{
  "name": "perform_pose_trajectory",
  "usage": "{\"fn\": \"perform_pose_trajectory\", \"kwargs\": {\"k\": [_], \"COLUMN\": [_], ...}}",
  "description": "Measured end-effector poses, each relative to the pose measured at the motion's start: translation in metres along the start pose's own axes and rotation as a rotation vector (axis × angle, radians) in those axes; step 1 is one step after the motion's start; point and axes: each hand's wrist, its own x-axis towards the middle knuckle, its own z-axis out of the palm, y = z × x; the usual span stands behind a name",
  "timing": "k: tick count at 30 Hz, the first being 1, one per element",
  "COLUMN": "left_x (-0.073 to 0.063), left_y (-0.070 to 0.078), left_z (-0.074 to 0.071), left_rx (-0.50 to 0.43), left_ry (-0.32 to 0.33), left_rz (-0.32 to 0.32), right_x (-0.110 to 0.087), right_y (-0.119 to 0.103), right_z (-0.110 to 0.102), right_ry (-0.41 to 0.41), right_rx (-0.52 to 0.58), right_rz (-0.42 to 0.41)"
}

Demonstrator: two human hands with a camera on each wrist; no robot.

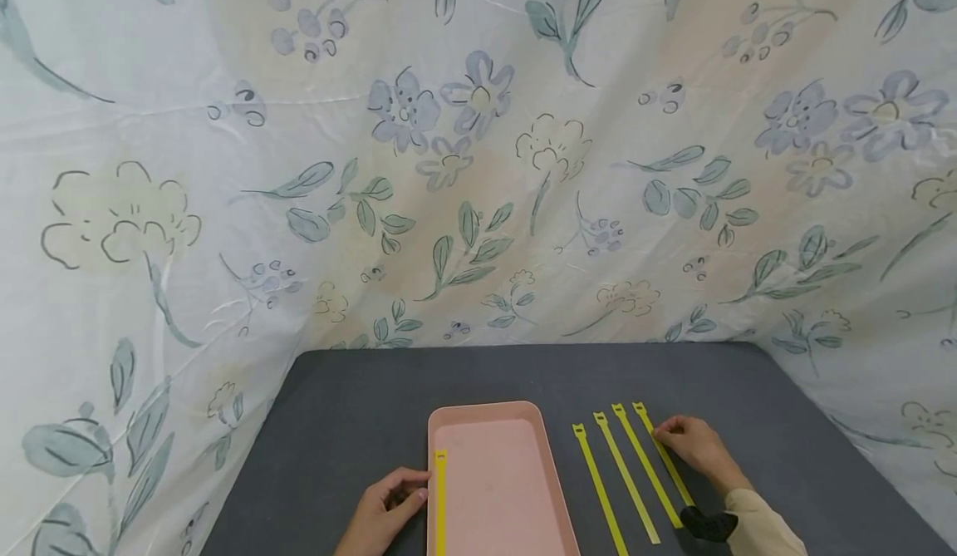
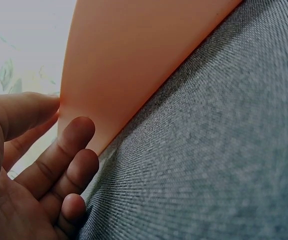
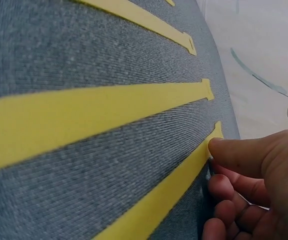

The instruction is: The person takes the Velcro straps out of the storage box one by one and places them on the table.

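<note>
My left hand [image 1: 383, 513] is at the left side of a pink rectangular tray [image 1: 497, 456]; thumb and index finger pinch its rim, also seen in the left wrist view. Along the tray's left side, inside, lies a yellow cable tie strap [image 1: 441, 502] with a slotted head. Right of the tray, several similar straps lie side by side on the dark table. My right hand [image 1: 699, 448] pinches the rightmost yellow strap [image 3: 166, 200] just below its head, thumb on top. The index fingertip is partly hidden behind the thumb in the right wrist view.
The table [image 1: 359, 398] has a dark grey woven cover. Floral cloth [image 1: 478, 165] hangs behind it and along both sides. Between the tray and my right hand lie other yellow straps [image 1: 628, 477]. A black band [image 1: 709, 525] is around my right wrist.
</note>
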Motion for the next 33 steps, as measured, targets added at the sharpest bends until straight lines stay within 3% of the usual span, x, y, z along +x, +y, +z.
{"fn": "perform_pose_trajectory", "kwargs": {"k": [6,11,21,33], "left_x": [0.0,-0.001,-0.002,-0.001], "left_y": [0.0,0.0,0.001,-0.001], "left_z": [0.0,0.001,-0.001,-0.002], "left_rx": [-0.002,-0.016,-0.026,-0.015], "left_ry": [-0.012,-0.023,-0.024,-0.04], "left_rz": [0.015,0.024,0.036,0.108], "right_x": [0.002,-0.007,-0.02,-0.037], "right_y": [0.001,-0.015,-0.084,-0.165], "right_z": [-0.003,-0.016,-0.041,-0.041], "right_ry": [0.009,0.048,0.079,0.006], "right_rx": [0.105,0.188,0.2,0.24], "right_rz": [0.009,-0.039,-0.152,-0.402]}}
